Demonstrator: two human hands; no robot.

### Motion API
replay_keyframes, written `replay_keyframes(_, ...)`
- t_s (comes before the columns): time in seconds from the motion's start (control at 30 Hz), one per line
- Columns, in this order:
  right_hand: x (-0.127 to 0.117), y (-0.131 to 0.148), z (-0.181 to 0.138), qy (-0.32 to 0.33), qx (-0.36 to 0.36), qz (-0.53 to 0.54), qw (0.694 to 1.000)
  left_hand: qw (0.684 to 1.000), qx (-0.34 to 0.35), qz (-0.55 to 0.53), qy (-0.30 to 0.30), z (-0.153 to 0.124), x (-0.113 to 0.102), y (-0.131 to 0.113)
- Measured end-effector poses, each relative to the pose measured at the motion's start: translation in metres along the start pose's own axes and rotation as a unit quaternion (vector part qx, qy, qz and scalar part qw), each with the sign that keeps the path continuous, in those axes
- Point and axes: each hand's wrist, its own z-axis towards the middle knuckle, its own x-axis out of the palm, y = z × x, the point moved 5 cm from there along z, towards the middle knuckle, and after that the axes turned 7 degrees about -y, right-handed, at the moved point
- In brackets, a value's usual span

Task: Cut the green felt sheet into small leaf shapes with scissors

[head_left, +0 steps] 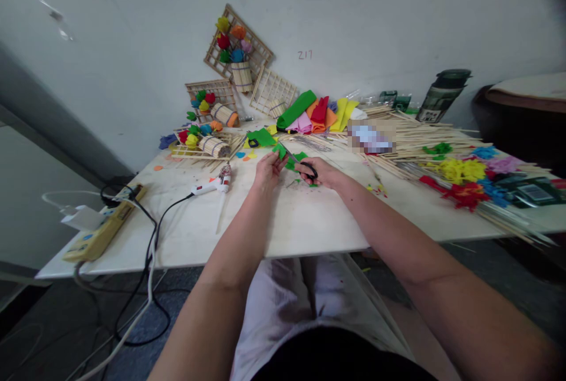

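Observation:
My left hand pinches a small green felt piece over the middle of the table. In my right hand is a pair of scissors with black handles, fingers through the loops. Its blades point left and reach the green piece; whether they are parted I cannot tell. Beneath and between the hands lie more green scraps. A larger green felt sheet rests just beyond my left hand, with a dark round item on it.
A white glue gun lies left, its cord running to a yellow power strip. Behind stand stick lattices with felt flowers. Rolled felt, wooden sticks, a bottle and coloured fuzzy bunches fill the back and right.

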Motion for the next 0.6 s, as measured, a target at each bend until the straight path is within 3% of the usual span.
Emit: replay_keyframes(0.6,-0.001,-0.011,0.013,0.007,0.039,0.045,0.998,1.0,-0.001,-0.008,-0.01,0.001,-0.001,0.001)
